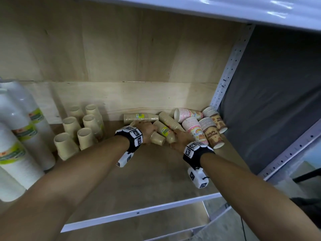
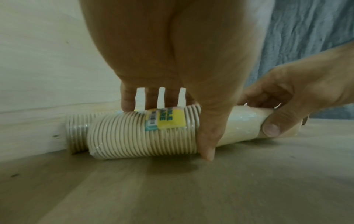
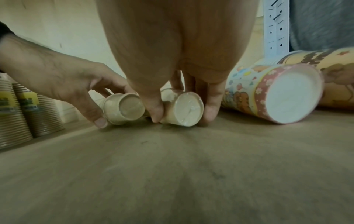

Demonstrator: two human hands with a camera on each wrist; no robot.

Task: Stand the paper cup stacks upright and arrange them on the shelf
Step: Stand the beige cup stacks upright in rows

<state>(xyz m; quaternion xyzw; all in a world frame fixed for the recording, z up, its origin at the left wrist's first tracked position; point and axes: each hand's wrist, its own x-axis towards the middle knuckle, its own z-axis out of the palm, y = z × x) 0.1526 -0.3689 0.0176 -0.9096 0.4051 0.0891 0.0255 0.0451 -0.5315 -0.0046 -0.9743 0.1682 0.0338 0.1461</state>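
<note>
Two beige paper cup stacks lie side by side on the wooden shelf (image 1: 156, 180), narrow ends towards me. My left hand (image 1: 148, 132) grips the left stack (image 2: 134, 136), which carries a yellow label; its thumb (image 2: 206, 136) is in front and the fingers behind. My right hand (image 1: 179, 136) grips the narrow end of the right stack (image 3: 184, 112) between thumb and fingers. Both stacks rest on the board. A third beige stack (image 1: 140, 118) lies against the back wall.
Several beige stacks (image 1: 83, 127) stand upright at the left, with tall white stacks (image 1: 17, 136) beyond them. Pink rainbow stacks (image 1: 194, 129) and brown printed stacks (image 1: 212, 133) lie at the right by the perforated post (image 1: 231, 66). The shelf's front rail (image 1: 139, 213) runs below my arms.
</note>
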